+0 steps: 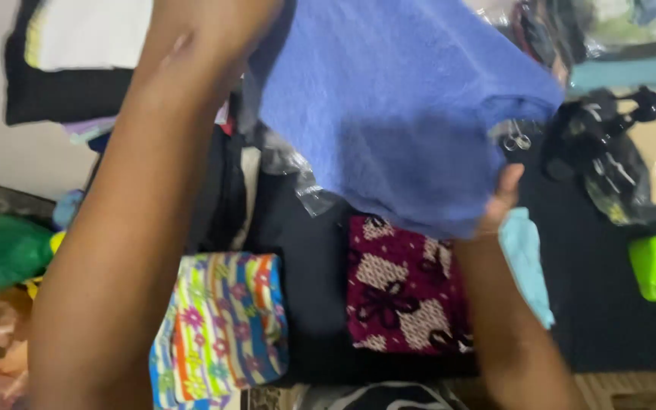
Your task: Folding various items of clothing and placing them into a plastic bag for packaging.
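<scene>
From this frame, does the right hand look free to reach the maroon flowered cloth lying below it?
Probably not at once: the right hand is gripping the blue towel, which hangs over the maroon flowered cloth. The cloth lies just beneath it, nothing else between.

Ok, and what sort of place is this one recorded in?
Probably a room in a home where laundry is sorted. Both hands hold up a blue towel over a dark surface with folded cloths, one striped and one maroon. More folded clothes are stacked by the wall.
</scene>
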